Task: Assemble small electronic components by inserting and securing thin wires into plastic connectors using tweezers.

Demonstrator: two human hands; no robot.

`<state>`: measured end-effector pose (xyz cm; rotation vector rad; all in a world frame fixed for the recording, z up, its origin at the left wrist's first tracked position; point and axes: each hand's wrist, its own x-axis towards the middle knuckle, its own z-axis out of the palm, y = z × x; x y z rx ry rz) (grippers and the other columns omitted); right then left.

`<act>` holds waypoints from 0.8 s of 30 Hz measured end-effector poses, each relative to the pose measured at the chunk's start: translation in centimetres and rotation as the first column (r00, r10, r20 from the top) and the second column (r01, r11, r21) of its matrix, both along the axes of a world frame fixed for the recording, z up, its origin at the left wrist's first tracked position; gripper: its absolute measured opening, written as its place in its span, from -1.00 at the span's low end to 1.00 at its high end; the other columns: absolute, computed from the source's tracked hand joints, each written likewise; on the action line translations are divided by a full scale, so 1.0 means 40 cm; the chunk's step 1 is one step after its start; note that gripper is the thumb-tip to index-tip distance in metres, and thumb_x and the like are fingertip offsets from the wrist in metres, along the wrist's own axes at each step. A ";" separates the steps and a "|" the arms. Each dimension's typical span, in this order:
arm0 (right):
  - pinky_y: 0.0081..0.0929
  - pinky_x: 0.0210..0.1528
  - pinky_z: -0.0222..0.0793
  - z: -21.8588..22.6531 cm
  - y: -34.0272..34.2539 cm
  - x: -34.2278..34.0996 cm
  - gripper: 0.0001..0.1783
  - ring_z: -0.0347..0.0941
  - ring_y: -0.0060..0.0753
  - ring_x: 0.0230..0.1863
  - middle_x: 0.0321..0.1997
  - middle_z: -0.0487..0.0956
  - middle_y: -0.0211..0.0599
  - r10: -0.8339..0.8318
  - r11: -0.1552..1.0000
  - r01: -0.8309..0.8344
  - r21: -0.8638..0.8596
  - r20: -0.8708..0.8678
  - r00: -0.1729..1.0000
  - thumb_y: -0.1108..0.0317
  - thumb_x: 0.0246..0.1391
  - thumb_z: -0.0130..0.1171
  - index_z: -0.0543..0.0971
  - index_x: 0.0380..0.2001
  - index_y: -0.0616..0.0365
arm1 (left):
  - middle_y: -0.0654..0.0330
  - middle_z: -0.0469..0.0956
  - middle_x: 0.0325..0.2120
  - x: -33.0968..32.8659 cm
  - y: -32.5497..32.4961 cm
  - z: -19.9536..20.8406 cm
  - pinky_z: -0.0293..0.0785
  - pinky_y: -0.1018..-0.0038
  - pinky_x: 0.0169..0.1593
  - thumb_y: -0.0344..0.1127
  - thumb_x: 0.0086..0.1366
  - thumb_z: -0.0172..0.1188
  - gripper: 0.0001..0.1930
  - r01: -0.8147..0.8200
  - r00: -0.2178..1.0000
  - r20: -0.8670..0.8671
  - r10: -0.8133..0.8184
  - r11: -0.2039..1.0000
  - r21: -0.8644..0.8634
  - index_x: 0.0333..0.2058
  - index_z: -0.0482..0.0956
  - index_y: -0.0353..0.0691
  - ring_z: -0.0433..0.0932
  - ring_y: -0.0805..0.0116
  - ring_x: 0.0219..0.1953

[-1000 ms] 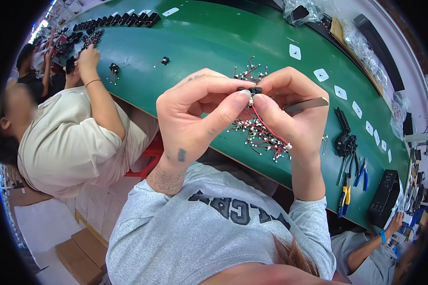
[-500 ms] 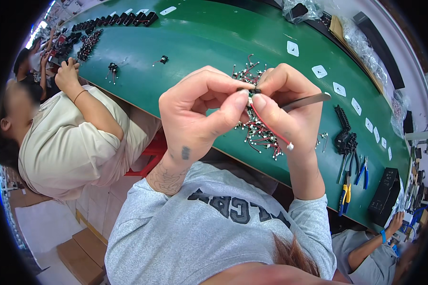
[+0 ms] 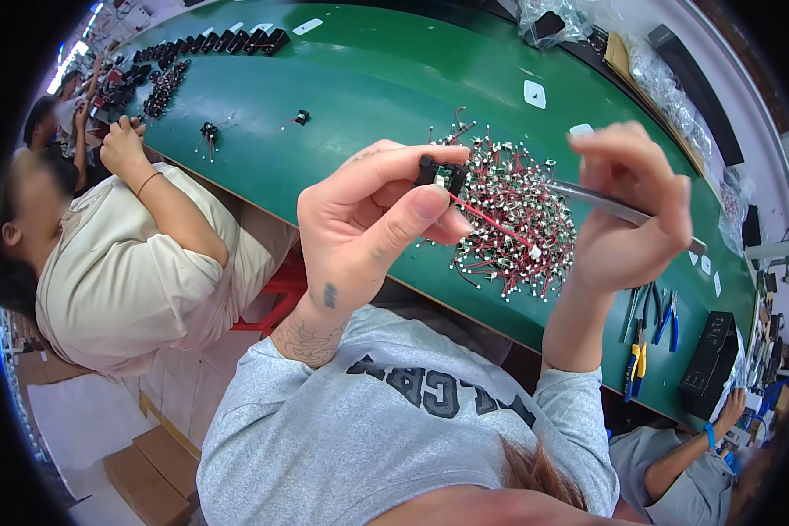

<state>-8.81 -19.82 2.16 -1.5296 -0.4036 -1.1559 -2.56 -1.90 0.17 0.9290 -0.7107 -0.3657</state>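
Note:
My left hand (image 3: 351, 223) pinches a small black plastic part (image 3: 428, 174) between thumb and forefinger. A green and white piece sits in that part, and a red and black wire (image 3: 486, 221) runs from it to a white plug. To the right, slightly blurred, my right hand (image 3: 631, 206) holds metal tweezers (image 3: 600, 200) across its palm, their narrow end pointing left. Below both hands, a pile of small wired connectors (image 3: 522, 250) with white plugs lies on the green table (image 3: 394, 79).
Pliers with yellow handles (image 3: 636, 368), blue-handled pliers (image 3: 669, 323) and a black box (image 3: 710, 364) lie at the right. Black housings (image 3: 254, 39) line the far left. A person in a cream shirt (image 3: 131, 272) sits at my left; another person's arm (image 3: 693, 447) shows lower right.
My right hand has let go of the black part and moved right with the tweezers. My left hand still holds the part, and more of the pile shows.

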 end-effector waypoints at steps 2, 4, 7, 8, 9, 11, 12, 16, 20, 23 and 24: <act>-0.56 -0.56 0.28 0.001 -0.013 -0.027 -0.56 0.28 -0.48 -0.68 -0.64 0.50 -0.24 0.154 0.983 -0.154 0.100 0.008 0.988 0.12 0.14 0.01 0.59 -0.41 0.37 | 0.14 0.44 -0.38 -0.005 0.004 0.003 0.56 0.64 -0.32 -0.57 0.20 0.11 -0.75 0.016 1.000 -0.010 -0.016 1.000 -0.004 -0.12 0.51 -0.45 0.57 0.40 -0.47; -0.54 -0.56 0.30 0.003 -0.012 -0.030 -0.54 0.30 -0.45 -0.68 -0.63 0.50 -0.22 0.229 0.962 -0.228 0.150 0.017 0.973 0.09 0.13 0.03 0.59 -0.42 0.37 | 0.13 0.44 -0.38 -0.007 0.005 0.005 0.56 0.63 -0.32 -0.56 0.20 0.10 -0.75 0.025 1.000 -0.015 -0.025 1.000 -0.005 -0.11 0.50 -0.46 0.58 0.39 -0.47; -0.52 -0.54 0.33 0.016 0.015 -0.012 -0.56 0.33 -0.42 -0.66 -0.61 0.53 -0.18 0.113 0.982 -0.106 -0.156 0.039 0.993 0.09 0.05 0.13 0.59 -0.43 0.37 | 0.12 0.45 -0.37 -0.009 0.007 0.007 0.56 0.63 -0.32 -0.55 0.21 0.09 -0.75 0.068 0.998 -0.012 -0.068 0.997 0.028 -0.11 0.50 -0.46 0.57 0.39 -0.47; -0.52 -0.53 0.34 0.018 0.018 -0.009 -0.57 0.35 -0.41 -0.65 -0.60 0.53 -0.17 0.077 0.965 -0.060 -0.256 0.054 0.996 0.09 0.02 0.17 0.59 -0.43 0.37 | 0.12 0.45 -0.36 -0.009 0.008 0.007 0.56 0.62 -0.32 -0.55 0.22 0.08 -0.75 0.083 0.997 -0.011 -0.082 0.996 0.039 -0.11 0.50 -0.46 0.57 0.39 -0.47; -0.52 -0.53 0.34 0.018 0.017 -0.007 -0.57 0.35 -0.41 -0.65 -0.60 0.53 -0.17 0.077 0.965 -0.061 -0.255 0.054 0.996 0.09 0.02 0.17 0.59 -0.43 0.37 | 0.12 0.45 -0.36 -0.008 0.010 0.008 0.56 0.62 -0.32 -0.55 0.22 0.08 -0.75 0.082 0.997 -0.011 -0.082 0.996 0.039 -0.11 0.50 -0.46 0.57 0.39 -0.47; -0.52 -0.52 0.35 0.018 0.014 -0.003 -0.62 0.37 -0.40 -0.63 -0.58 0.54 -0.16 0.090 0.935 -0.074 -0.346 0.032 0.995 0.16 -0.04 0.24 0.59 -0.44 0.37 | 0.11 0.45 -0.35 -0.006 0.014 0.009 0.55 0.63 -0.32 -0.56 0.21 0.08 -0.75 0.072 0.997 0.019 -0.073 0.997 0.039 -0.11 0.50 -0.47 0.57 0.39 -0.47; -0.52 -0.51 0.35 0.018 0.012 -0.002 -0.65 0.38 -0.39 -0.62 -0.57 0.55 -0.15 0.097 0.917 -0.081 -0.390 0.021 0.995 0.20 -0.08 0.27 0.59 -0.44 0.37 | 0.11 0.45 -0.35 -0.004 0.015 0.010 0.55 0.63 -0.33 -0.56 0.21 0.08 -0.75 0.067 0.997 0.033 -0.068 0.997 0.038 -0.12 0.50 -0.47 0.57 0.39 -0.47; -0.53 -0.50 0.36 0.022 0.011 -0.002 -0.69 0.40 -0.38 -0.60 -0.57 0.56 -0.15 0.112 0.895 -0.099 -0.435 0.006 0.994 0.28 -0.17 0.34 0.60 -0.45 0.37 | 0.10 0.45 -0.34 -0.004 0.017 0.010 0.55 0.64 -0.32 -0.57 0.20 0.09 -0.75 0.055 0.996 0.063 -0.057 0.998 0.031 -0.12 0.50 -0.47 0.56 0.39 -0.48; -0.54 -0.50 0.36 0.030 0.010 -0.009 -0.70 0.40 -0.39 -0.59 -0.57 0.56 -0.16 0.114 0.891 -0.107 -0.442 -0.010 0.993 0.33 -0.23 0.38 0.60 -0.46 0.36 | 0.10 0.45 -0.33 -0.003 0.017 0.010 0.54 0.65 -0.32 -0.58 0.19 0.10 -0.74 0.041 0.995 0.094 -0.044 0.999 0.036 -0.12 0.50 -0.47 0.56 0.39 -0.48; -0.54 -0.50 0.36 0.037 0.008 -0.018 -0.71 0.40 -0.39 -0.59 -0.58 0.56 -0.18 0.092 0.885 -0.103 -0.453 -0.047 0.995 0.32 -0.23 0.37 0.61 -0.48 0.36 | 0.08 0.46 -0.32 -0.003 0.015 0.010 0.52 0.66 -0.33 -0.59 0.17 0.11 -0.74 0.013 0.990 0.139 -0.023 0.998 0.067 -0.13 0.51 -0.47 0.56 0.39 -0.48; -0.54 -0.50 0.36 0.040 0.010 -0.020 -0.71 0.40 -0.39 -0.59 -0.58 0.56 -0.18 0.091 0.886 -0.103 -0.453 -0.048 0.995 0.32 -0.23 0.37 0.61 -0.48 0.36 | 0.08 0.46 -0.32 -0.003 0.014 0.009 0.52 0.66 -0.33 -0.59 0.17 0.11 -0.74 0.014 0.990 0.138 -0.023 0.998 0.068 -0.13 0.51 -0.47 0.56 0.39 -0.48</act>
